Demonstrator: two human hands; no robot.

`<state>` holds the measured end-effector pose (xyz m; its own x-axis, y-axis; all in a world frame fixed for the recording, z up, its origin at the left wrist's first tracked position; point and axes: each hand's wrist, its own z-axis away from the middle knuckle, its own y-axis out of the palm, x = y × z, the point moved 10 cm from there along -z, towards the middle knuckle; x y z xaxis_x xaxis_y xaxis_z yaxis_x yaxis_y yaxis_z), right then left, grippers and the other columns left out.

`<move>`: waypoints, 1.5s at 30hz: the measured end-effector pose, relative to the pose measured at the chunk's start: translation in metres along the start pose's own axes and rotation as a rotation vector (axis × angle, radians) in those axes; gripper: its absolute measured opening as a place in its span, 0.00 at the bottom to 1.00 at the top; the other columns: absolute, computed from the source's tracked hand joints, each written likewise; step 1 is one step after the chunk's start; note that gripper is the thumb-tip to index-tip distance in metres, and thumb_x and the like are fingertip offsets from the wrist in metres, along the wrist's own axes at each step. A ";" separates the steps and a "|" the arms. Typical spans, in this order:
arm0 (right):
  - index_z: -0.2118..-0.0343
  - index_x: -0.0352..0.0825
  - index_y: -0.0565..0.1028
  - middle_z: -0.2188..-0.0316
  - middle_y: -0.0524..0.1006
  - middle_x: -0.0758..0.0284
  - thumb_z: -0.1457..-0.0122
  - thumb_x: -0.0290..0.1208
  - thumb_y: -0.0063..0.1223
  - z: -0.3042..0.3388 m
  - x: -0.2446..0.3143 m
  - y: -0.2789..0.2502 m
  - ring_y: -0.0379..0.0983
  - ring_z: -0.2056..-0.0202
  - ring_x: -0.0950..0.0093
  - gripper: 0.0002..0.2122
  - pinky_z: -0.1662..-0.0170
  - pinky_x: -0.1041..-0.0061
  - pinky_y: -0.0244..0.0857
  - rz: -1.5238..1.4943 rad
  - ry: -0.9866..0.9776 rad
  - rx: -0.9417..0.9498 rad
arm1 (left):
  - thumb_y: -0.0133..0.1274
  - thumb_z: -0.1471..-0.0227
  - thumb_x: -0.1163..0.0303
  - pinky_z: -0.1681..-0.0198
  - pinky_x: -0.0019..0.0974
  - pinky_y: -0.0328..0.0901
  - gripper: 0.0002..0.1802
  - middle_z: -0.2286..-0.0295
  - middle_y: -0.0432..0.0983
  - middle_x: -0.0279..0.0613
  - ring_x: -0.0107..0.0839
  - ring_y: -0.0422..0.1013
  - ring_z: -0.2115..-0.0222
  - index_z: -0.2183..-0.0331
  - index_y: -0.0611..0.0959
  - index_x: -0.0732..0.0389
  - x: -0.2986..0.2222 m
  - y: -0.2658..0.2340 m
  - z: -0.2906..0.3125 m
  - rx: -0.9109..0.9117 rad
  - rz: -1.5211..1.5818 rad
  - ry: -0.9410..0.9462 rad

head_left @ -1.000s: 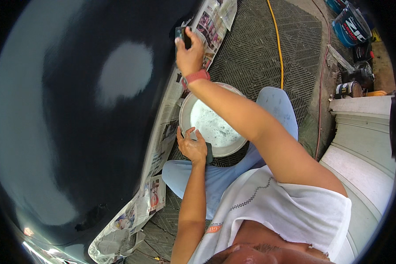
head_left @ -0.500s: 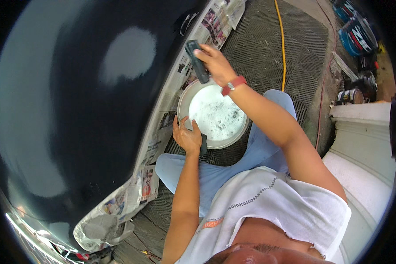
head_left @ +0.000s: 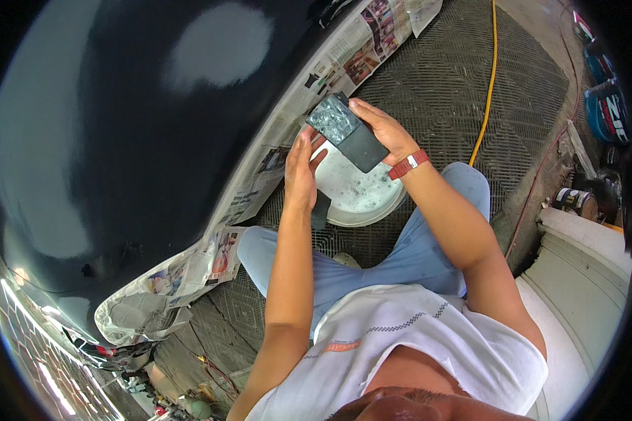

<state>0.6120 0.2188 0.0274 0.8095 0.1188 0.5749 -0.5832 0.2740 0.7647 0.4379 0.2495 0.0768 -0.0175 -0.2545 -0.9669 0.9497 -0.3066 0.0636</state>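
My right hand (head_left: 390, 135) grips a black sanding block (head_left: 347, 133) by its far right edge, tilted so its flat face shows. The upper left half of that face is wet and glossy; the lower right half is matte. Close by the block's left corner is my left hand (head_left: 302, 168), fingers stretched and apart; whether they touch it is hard to tell. Beneath both hands stands a round pale bucket (head_left: 365, 219) of whitish, bubbly water. A dark flat piece (head_left: 321, 209) hangs at the bucket's rim beside my left wrist.
A dark car body panel (head_left: 154, 140) with grey patches fills the left. Newspaper masking (head_left: 316, 77) runs along its lower edge. A yellow hose (head_left: 490, 84) crosses the ribbed mat (head_left: 442, 70). Blue containers (head_left: 604, 109) and a can (head_left: 576, 202) stand at the right.
My right hand has brought the sanding block nearer and turned its flat face into view. My left hand has risen from the bucket's rim toward the block. The view has shifted.
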 end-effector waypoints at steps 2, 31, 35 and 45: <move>0.38 0.27 0.76 0.48 0.82 0.66 0.28 0.41 0.59 -0.002 0.002 -0.001 0.79 0.51 0.79 0.24 0.48 0.76 0.73 0.057 -0.003 0.027 | 0.59 0.32 0.56 0.40 0.39 0.66 0.13 0.55 0.80 0.31 0.23 0.74 0.52 0.54 0.85 0.54 0.001 0.010 -0.012 0.064 0.157 -0.035; 0.44 0.34 0.75 0.49 0.81 0.60 0.39 0.38 0.68 0.034 0.062 0.051 0.79 0.49 0.63 0.23 0.43 0.65 0.70 0.884 -0.650 -0.100 | 0.65 0.37 0.66 0.65 0.25 0.67 0.18 0.64 0.86 0.28 0.16 0.76 0.67 0.49 0.79 0.55 -0.040 -0.018 -0.011 -0.149 0.030 0.118; 0.44 0.36 0.75 0.47 0.79 0.60 0.40 0.37 0.69 0.036 0.048 0.059 0.78 0.47 0.61 0.23 0.43 0.64 0.71 0.991 -0.657 -0.069 | 0.61 0.34 0.67 0.64 0.25 0.69 0.20 0.64 0.86 0.31 0.16 0.76 0.66 0.43 0.80 0.60 -0.038 -0.003 -0.011 -0.095 -0.077 0.092; 0.42 0.32 0.75 0.52 0.80 0.62 0.30 0.39 0.60 0.007 0.020 0.037 0.78 0.52 0.75 0.19 0.50 0.74 0.73 0.571 -0.394 0.027 | 0.55 0.32 0.67 0.41 0.45 0.74 0.17 0.46 0.75 0.41 0.33 0.73 0.44 0.45 0.79 0.60 -0.043 0.029 -0.009 0.084 0.000 0.143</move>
<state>0.6062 0.2245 0.0695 0.2936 -0.1195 0.9484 -0.9162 0.2478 0.3148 0.4690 0.2594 0.1176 0.0327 -0.1228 -0.9919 0.9201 -0.3838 0.0778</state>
